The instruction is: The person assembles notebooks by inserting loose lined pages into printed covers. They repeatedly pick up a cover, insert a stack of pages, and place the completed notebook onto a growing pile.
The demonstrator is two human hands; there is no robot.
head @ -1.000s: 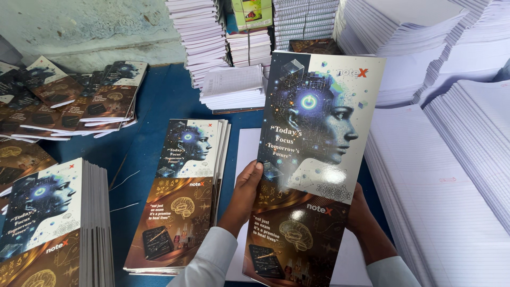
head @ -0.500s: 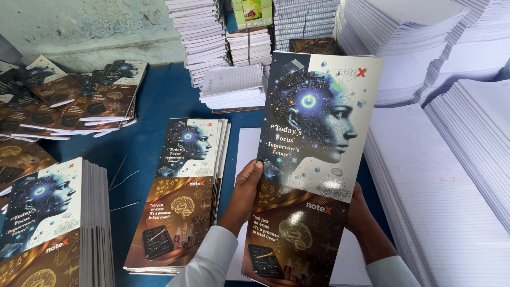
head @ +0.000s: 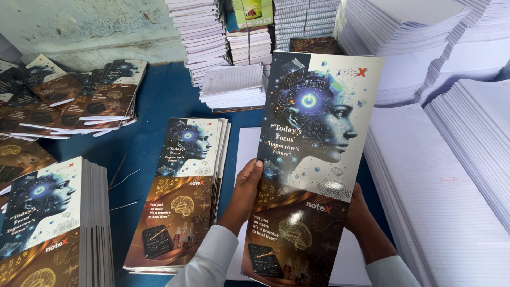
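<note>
I hold a tall printed cover sheet (head: pixel 313 159) upright in front of me; it shows a bluish robotic face in profile on top and a brown panel with a brain drawing below. My left hand (head: pixel 244 194) grips its left edge with the thumb on the front. At the right edge my right hand (head: pixel 361 212) holds the sheet from behind, mostly hidden by it. Under the sheet lies white ruled paper (head: pixel 247 149) on the blue table (head: pixel 159 106). A pile of the same covers (head: pixel 183 191) lies just left of my left hand.
A thick pile of covers (head: pixel 48 223) stands at the near left, and fanned-out covers (head: pixel 69 98) lie at the far left. Tall stacks of white ruled paper (head: pixel 451 159) fill the right side. More paper stacks (head: pixel 212 32) and a small white pad (head: pixel 234 85) stand at the back.
</note>
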